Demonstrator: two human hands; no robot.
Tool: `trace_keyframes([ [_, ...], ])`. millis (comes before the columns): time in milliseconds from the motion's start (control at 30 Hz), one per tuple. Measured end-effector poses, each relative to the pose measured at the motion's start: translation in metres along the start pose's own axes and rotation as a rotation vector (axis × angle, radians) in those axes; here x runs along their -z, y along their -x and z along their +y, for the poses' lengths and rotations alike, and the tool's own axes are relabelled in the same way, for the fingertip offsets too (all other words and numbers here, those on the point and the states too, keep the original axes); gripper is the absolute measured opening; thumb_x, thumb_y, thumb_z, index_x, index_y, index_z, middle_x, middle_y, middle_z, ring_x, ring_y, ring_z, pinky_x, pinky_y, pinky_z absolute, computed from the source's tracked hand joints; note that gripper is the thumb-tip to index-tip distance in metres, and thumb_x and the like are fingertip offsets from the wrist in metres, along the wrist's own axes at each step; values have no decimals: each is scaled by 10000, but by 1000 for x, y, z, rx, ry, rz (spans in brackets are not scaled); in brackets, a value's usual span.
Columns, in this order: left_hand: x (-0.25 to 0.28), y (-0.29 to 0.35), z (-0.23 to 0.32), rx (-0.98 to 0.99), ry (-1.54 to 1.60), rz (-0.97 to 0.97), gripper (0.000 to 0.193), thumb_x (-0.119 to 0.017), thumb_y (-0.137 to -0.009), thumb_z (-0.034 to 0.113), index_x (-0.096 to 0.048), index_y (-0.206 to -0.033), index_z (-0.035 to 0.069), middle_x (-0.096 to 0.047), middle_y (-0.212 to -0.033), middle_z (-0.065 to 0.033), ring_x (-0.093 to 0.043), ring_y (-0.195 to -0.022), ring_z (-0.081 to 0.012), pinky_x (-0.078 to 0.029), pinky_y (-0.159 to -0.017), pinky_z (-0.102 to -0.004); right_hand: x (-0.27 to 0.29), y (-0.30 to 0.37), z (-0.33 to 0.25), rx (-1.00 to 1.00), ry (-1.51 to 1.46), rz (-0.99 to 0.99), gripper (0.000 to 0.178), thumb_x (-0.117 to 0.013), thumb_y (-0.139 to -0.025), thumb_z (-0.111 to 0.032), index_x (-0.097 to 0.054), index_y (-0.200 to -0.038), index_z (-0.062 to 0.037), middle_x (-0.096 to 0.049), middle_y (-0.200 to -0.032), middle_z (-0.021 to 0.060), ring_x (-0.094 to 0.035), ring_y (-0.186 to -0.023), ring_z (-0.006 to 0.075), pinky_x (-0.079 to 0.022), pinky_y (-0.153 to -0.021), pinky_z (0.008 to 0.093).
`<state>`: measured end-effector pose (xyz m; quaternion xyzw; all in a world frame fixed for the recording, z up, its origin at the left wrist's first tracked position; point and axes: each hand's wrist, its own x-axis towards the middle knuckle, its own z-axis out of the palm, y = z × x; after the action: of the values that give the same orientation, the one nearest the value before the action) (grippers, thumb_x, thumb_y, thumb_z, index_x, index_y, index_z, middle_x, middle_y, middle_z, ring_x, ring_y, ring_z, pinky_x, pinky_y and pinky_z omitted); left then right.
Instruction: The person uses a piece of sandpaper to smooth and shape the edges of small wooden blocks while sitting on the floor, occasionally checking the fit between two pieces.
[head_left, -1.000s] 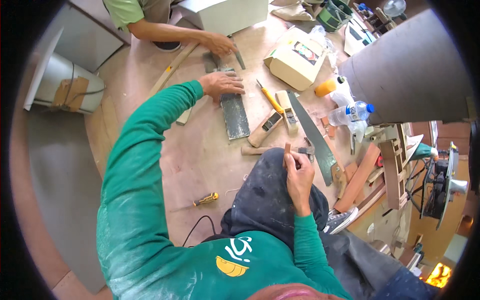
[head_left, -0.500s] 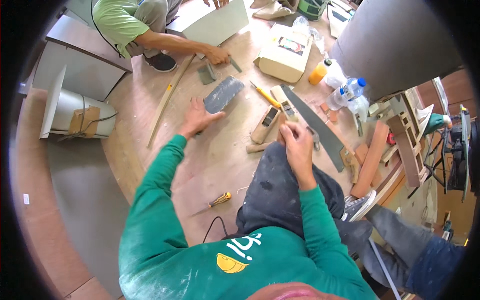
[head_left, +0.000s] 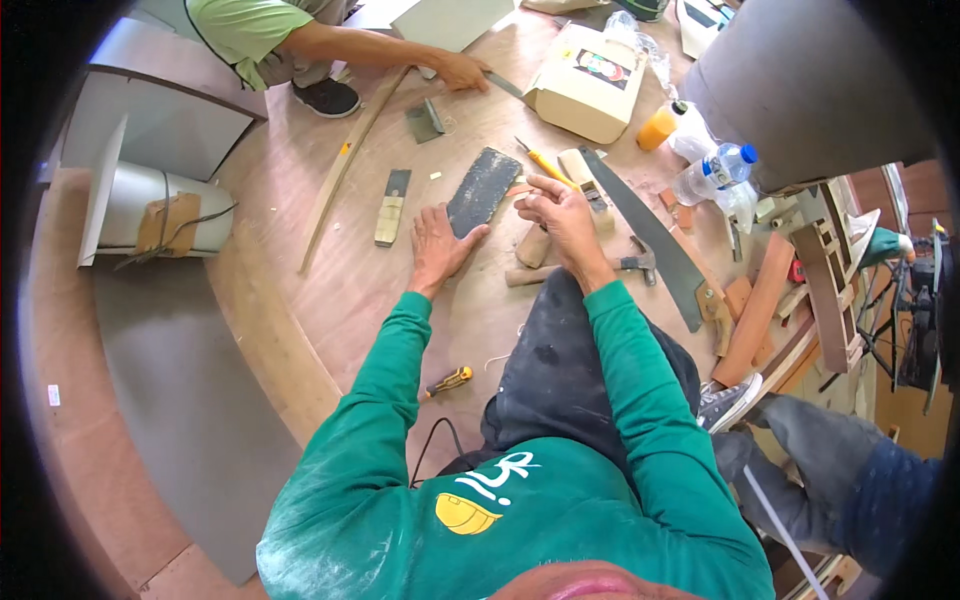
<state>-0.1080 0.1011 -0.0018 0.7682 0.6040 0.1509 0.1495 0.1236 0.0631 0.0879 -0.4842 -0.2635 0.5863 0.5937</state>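
Note:
A dark grey rectangular slab, like a sharpening stone (head_left: 487,188), lies at a slant on the wooden floor. Around its near end are the fingers and thumb of my left hand (head_left: 440,245). My right hand (head_left: 562,222) hovers just right of the slab, fingers curled into a pinch; what they hold, if anything, I cannot make out. Left of the slab rests a flat dark blade with a pale wooden piece (head_left: 393,207). Partly hidden behind my right hand are wooden hand planes (head_left: 534,245). A hammer (head_left: 640,262) lies beside my knee.
A handsaw (head_left: 650,240) and a yellow-handled tool (head_left: 545,168) lie to the right. A co-worker's hand (head_left: 462,72) holds a thin grey strip at the far side. Further right stand a juice bottle (head_left: 658,127) and a water bottle (head_left: 718,173). A screwdriver (head_left: 447,382) lies near me.
My left hand has shifted right onto the slab's near end, and the blade with the wooden piece now shows. My right hand has moved left toward the slab. The co-worker's hand has moved too.

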Motion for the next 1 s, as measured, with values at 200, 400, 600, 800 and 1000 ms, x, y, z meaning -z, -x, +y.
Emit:
trace_keyframes([
  [200,-11,11,0,-60,101,138,831,-823,-890,534,-546,-1473,12,-583,-1169,-228,-556,-1105,-410,-474,-987,-498,-14,-61,55,98,790,76,257,-718,-968,-158,-794,-1155,1,-794,-1029,180,-778,-892,318,-624,-826,420],
  [400,-32,22,24,107,123,257,799,-829,-898,495,-543,-1437,-22,-582,-1141,-228,-558,-1074,-416,-465,-979,-520,-21,-64,65,242,1236,141,225,-739,-962,-263,-844,-996,-68,-772,-1011,232,-750,-979,420,-579,-902,504],
  [600,-61,-2,43,345,280,444,658,-754,-972,334,-527,-1469,-31,-572,-1245,-253,-548,-1157,-443,-447,-1037,-543,-27,-66,73,164,1071,34,242,-729,-976,-239,-794,-1020,-10,-724,-1104,260,-718,-1024,449,-570,-901,531],
  [800,-58,-10,26,196,325,329,531,-651,-1017,233,-558,-1518,83,-583,-1371,-197,-519,-1302,-398,-376,-1112,-601,-23,-70,100,320,1267,40,216,-708,-999,-217,-701,-1045,-6,-699,-1084,250,-713,-1004,456,-577,-873,544],
  [1000,-61,-15,13,140,95,288,540,-552,-1052,343,-558,-1571,197,-497,-1638,-90,-351,-1561,-407,-111,-1280,-698,-39,-65,103,376,1352,61,195,-680,-1019,-188,-670,-1064,1,-668,-1085,244,-706,-990,458,-580,-853,546],
])
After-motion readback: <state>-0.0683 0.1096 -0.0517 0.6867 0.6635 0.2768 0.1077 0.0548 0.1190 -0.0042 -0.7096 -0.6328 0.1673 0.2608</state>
